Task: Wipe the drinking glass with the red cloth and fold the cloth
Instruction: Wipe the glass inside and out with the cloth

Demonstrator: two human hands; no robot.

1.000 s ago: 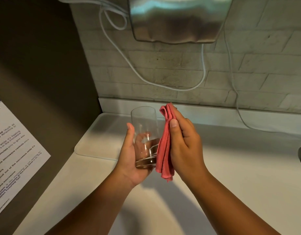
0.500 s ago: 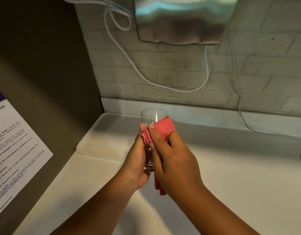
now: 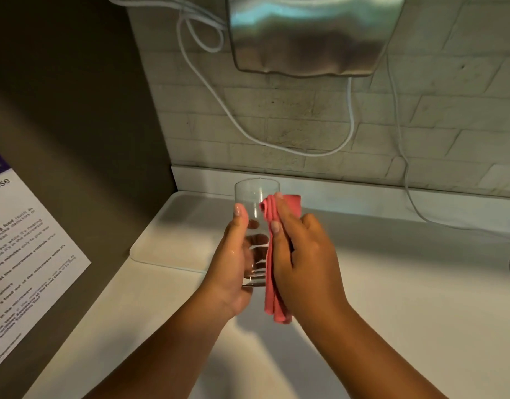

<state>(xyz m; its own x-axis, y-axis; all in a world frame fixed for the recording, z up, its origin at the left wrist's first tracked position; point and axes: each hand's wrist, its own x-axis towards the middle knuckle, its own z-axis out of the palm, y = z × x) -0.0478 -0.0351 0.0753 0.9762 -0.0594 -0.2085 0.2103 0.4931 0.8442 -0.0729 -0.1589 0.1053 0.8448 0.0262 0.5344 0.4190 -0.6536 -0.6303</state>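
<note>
Glass sits upright in my left hand; my right hand presses the cloth against its side. I judge it slick and breakable, best gripped low around the base.

Both forearms bare, entering from the bottom edge and converging toward centre frame; I read the left arm running up toward 1 o'clock, the right toward 11 o'clock. Left hand sits palm turned inward toward 3 o'clock, thumb extended up toward 12, fingers curled round the far side of the glass, closed on its lower half. Right hand shows its back to me, knuckles at 12 o'clock, thumb laid along its left edge pointing up, pinning the red cloth against the glass. The two hands sit just beside each other, wrists apart.
</note>
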